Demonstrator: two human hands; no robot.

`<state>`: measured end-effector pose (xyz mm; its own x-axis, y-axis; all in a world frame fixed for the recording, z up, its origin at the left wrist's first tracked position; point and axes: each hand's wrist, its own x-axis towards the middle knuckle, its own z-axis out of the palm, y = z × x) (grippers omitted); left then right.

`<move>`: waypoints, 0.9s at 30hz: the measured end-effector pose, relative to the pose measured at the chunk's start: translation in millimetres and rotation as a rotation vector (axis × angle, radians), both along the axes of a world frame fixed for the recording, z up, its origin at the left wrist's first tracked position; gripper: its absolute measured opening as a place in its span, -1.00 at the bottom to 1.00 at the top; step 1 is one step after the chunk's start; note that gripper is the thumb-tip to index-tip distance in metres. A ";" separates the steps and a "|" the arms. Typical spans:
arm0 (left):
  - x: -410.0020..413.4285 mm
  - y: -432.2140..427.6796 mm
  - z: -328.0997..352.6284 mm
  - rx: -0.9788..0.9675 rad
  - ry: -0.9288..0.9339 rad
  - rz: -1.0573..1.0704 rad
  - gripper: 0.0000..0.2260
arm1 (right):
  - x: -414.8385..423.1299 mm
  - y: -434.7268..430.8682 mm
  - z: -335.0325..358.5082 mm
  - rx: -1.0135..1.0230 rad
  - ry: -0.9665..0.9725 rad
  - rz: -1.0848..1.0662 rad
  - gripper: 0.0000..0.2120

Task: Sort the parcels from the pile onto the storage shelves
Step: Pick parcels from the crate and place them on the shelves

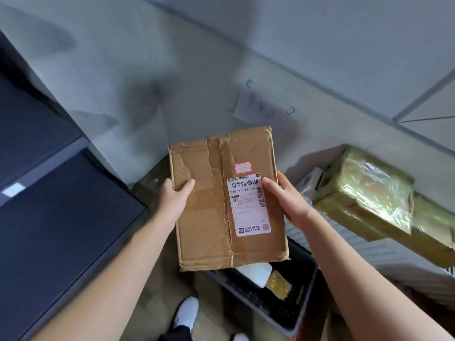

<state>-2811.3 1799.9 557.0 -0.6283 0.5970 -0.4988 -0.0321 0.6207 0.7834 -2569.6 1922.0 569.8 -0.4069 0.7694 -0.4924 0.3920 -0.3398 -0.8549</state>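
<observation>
Head view — both hands (175, 196) (283, 199) grip the cardboard parcel (204, 222) — label (248, 205) up.

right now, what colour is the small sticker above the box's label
Sticker: white with a red border, head view.

My only camera sits on my head and looks steeply down and forward, close over the cardboard parcel (204, 217) at the middle of its wide view, with my shoe (187, 313) below it, dark shelves (61, 217) left of it and the wall (295, 33) beyond it.
</observation>
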 end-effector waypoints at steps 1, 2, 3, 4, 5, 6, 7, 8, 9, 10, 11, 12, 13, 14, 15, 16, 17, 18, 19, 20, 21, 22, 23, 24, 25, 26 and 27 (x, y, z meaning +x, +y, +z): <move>-2.1 -7.4 12.5 0.022 -0.010 0.044 -0.55 | -10.3 1.1 11.7 0.017 -0.008 0.029 -0.27; -3.9 -14.7 26.4 0.034 -0.005 0.090 -0.56 | -21.8 1.4 25.0 0.038 -0.022 0.055 -0.32; -6.1 -22.3 39.4 0.043 0.023 0.126 -0.58 | -33.5 0.9 38.5 0.064 -0.028 0.072 -0.33; -7.4 -30.3 53.1 0.051 0.056 0.160 -0.61 | -45.6 -0.4 51.9 0.095 -0.034 0.085 -0.30; -8.7 -38.8 65.8 0.066 0.090 0.200 -0.64 | -57.1 -1.9 65.0 0.128 -0.039 0.104 -0.29; -9.4 -48.4 80.0 0.079 0.114 0.241 -0.68 | -67.3 -4.6 78.2 0.158 -0.034 0.127 -0.34; -8.9 -58.3 93.6 0.096 0.137 0.285 -0.72 | -75.3 -7.0 88.4 0.183 -0.024 0.155 -0.40; -7.6 -70.2 107.4 0.109 0.157 0.338 -0.74 | -82.5 -10.6 98.6 0.206 -0.011 0.188 -0.39; -5.9 -82.4 120.8 0.127 0.181 0.387 -0.75 | -89.6 -13.8 106.8 0.217 -0.004 0.219 -0.32; -3.8 -94.8 134.2 0.142 0.206 0.429 -0.75 | -96.6 -18.9 116.7 0.225 -0.004 0.249 -0.26; -2.1 -107.8 146.1 0.160 0.228 0.461 -0.75 | -103.0 -25.4 127.8 0.240 0.005 0.288 -0.23; 0.3 -121.5 157.8 0.182 0.240 0.492 -0.76 | -109.4 -32.8 139.3 0.252 0.012 0.327 -0.25; 2.1 -135.2 168.3 0.204 0.248 0.521 -0.77 | -115.9 -41.8 150.8 0.263 0.024 0.361 -0.32; 4.3 -149.5 179.1 0.222 0.257 0.550 -0.78 | -122.1 -51.6 161.4 0.269 0.034 0.394 -0.41; 6.3 -163.3 191.1 0.236 0.274 0.579 -0.79 | -129.7 -60.7 169.9 0.269 0.051 0.426 -0.48; 6.9 -174.3 200.0 0.236 0.294 0.604 -0.82 | -136.4 -68.0 176.3 0.267 0.062 0.453 -0.50; 8.1 -188.8 211.0 0.240 0.321 0.642 -0.85 | -145.2 -79.5 185.4 0.270 0.079 0.491 -0.48; 9.9 -202.8 221.8 0.246 0.339 0.681 -0.81 | -152.9 -91.4 194.6 0.270 0.094 0.529 -0.45; 10.9 -216.7 231.0 0.251 0.356 0.713 -0.76 | -160.3 -102.7 203.5 0.269 0.107 0.561 -0.42; 11.4 -232.8 240.6 0.264 0.366 0.754 -0.76 | -168.0 -116.1 213.6 0.270 0.122 0.601 -0.40; 11.7 -249.1 249.3 0.278 0.370 0.789 -0.82 | -174.6 -130.1 225.1 0.277 0.131 0.643 -0.38; 12.8 -264.7 258.2 0.289 0.375 0.825 -0.87 | -181.5 -143.3 235.5 0.286 0.145 0.683 -0.34; 13.5 -279.2 266.4 0.297 0.385 0.858 -0.86 | -188.3 -156.5 245.0 0.294 0.155 0.719 -0.29; 13.4 -293.3 273.0 0.305 0.387 0.881 -0.83 | -194.8 -169.4 253.8 0.302 0.161 0.749 -0.27; 13.1 -306.5 278.3 0.315 0.381 0.905 -0.83 | -200.3 -182.4 262.1 0.321 0.167 0.779 -0.29; 13.1 -320.3 283.3 0.327 0.376 0.929 -0.84 | -205.3 -195.0 269.2 0.344 0.173 0.805 -0.35; 13.8 -333.6 288.4 0.344 0.370 0.948 -0.87 | -209.5 -208.0 275.8 0.367 0.176 0.822 -0.39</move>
<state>-2797.5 1466.3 845.4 -0.9867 -0.1415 -0.0805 -0.1096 0.2114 0.9712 -2779.1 1714.1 845.7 -0.9413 0.3008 -0.1534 0.2443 0.2933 -0.9243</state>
